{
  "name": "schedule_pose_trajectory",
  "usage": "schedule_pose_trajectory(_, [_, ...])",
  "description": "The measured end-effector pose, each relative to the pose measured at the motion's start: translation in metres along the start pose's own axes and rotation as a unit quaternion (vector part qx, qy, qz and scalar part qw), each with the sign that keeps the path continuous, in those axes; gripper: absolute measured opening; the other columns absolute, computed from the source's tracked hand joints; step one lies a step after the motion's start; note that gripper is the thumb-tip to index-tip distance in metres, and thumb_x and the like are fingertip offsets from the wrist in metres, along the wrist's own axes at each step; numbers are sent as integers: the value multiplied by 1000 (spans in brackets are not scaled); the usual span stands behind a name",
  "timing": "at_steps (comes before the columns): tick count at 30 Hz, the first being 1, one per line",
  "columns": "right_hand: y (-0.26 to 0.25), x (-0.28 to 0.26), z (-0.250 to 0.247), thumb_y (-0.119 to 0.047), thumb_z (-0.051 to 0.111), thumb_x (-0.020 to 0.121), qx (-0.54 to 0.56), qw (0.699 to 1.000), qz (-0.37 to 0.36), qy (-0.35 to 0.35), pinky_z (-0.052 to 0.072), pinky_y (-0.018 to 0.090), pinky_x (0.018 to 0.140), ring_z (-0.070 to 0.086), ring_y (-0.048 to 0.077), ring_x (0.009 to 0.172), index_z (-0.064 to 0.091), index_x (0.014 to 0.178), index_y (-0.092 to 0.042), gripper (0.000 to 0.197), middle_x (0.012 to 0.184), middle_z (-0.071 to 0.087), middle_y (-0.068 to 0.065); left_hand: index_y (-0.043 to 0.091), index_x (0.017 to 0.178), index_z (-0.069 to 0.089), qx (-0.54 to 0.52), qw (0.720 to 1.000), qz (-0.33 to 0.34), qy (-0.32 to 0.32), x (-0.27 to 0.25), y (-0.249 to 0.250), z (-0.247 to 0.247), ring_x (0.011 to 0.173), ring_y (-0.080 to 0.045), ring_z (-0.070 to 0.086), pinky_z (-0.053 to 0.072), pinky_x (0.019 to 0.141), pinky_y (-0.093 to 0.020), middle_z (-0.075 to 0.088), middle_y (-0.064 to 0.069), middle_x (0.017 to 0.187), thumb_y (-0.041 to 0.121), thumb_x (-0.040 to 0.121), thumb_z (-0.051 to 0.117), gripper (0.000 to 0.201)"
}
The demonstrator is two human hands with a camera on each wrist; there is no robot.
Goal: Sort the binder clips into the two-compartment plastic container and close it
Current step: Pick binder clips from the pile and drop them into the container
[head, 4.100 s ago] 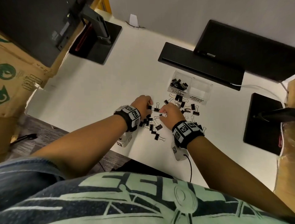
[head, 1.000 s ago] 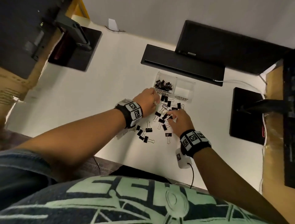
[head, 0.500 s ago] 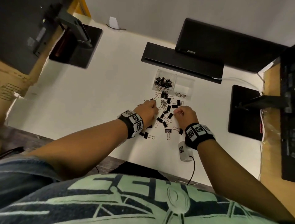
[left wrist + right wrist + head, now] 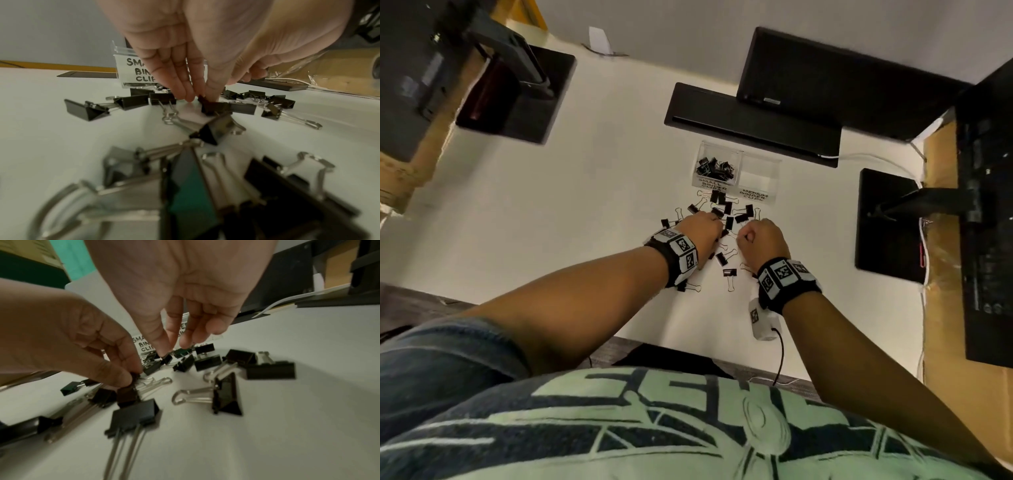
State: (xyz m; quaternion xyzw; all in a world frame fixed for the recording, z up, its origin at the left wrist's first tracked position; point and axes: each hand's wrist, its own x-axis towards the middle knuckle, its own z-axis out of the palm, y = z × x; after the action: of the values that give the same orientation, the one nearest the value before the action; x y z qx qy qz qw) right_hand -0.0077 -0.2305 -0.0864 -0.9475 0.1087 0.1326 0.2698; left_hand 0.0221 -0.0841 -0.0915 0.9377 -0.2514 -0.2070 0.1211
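The clear two-compartment container stands at the back of the white desk. Its left half, labelled small, holds several black clips; the right half, labelled medium, shows none. Loose black binder clips of two sizes lie scattered in front of it. My left hand reaches into the pile and, in the left wrist view, the left hand pinches a small clip between thumb and fingers. My right hand hovers beside it; in the right wrist view the right hand closes thumb and forefinger on another small clip.
A black laptop sits just behind the container. Monitor bases stand at the left and right. A white cable runs at the back right. A cardboard box borders the right side.
My left hand has drawn back from the container's small compartment to the loose pile and has taken hold of a clip. The right hand stays over the pile, shifted slightly.
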Motion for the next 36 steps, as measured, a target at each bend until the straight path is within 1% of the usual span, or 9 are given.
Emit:
schedule_pose_trajectory(3, [-7,5,4,-15,61,86,0,999,-28,-23,48,35,83,55,26,96,63,90,-15,5,103,58,13,11,111,64,-9,999,-26,-30,0,-2,-1,111,-26,53,50,84,-36,58,-6,115,18,88,59,25])
schedule_pose_trajectory(7, [-15,10,15,-23,61,88,-13,999,-40,-28,44,33,90,54,26,108,63,112,-8,29,115,58,12,8,104,61,-30,999,-10,-18,-4,-6,0,104,-27,55,49,82,-37,60,-10,108,17,87,58,19])
schedule_pose_trajectory(12, [-19,11,23,-21,61,89,-23,998,-29,-45,48,36,89,55,25,108,63,108,-6,24,121,52,11,14,83,48,-108,994,-25,0,-18,-9,-5,80,-24,56,43,65,-30,56,-5,84,14,86,54,6])
schedule_pose_trajectory(15, [-20,8,27,-16,61,87,-20,998,-29,-54,49,37,87,55,26,104,61,105,-5,21,119,51,12,15,84,48,-176,982,-65,14,-24,-17,-16,70,-18,51,40,57,-24,53,3,76,12,85,55,7])
schedule_pose_trajectory(20, [-20,-1,24,-11,59,86,22,997,-31,-63,51,33,80,58,21,90,62,92,-9,7,99,58,5,13,101,60,-240,960,-116,80,-13,-35,-36,72,-18,58,48,67,-26,61,-2,86,14,89,57,13])
schedule_pose_trajectory(23, [-15,-2,16,-15,64,84,106,993,8,-53,51,25,72,58,12,77,64,90,-14,6,84,61,-3,17,105,61,-267,948,-125,120,3,-41,-52,71,-18,61,56,69,-28,65,-4,91,15,91,58,14])
schedule_pose_trajectory(27, [-8,7,-12,-12,60,87,268,960,85,-8,52,24,63,61,14,72,66,89,-15,8,86,66,2,17,104,64,-263,942,-118,170,30,-42,-74,74,-14,57,52,76,-26,63,-1,89,14,91,59,15])
schedule_pose_trajectory(30, [-8,17,-40,-7,58,89,349,931,108,14,56,21,58,64,14,68,67,95,-12,12,94,67,6,14,105,65,-243,946,-115,178,48,-42,-83,80,-14,58,48,77,-23,66,-5,99,12,91,58,16])
schedule_pose_trajectory(36, [-23,55,-68,-10,59,89,313,946,69,42,57,23,60,64,11,66,67,97,-13,12,91,67,3,18,113,63,-235,950,-130,162,61,-43,-88,85,-14,59,47,79,-21,67,-6,107,16,92,57,22])
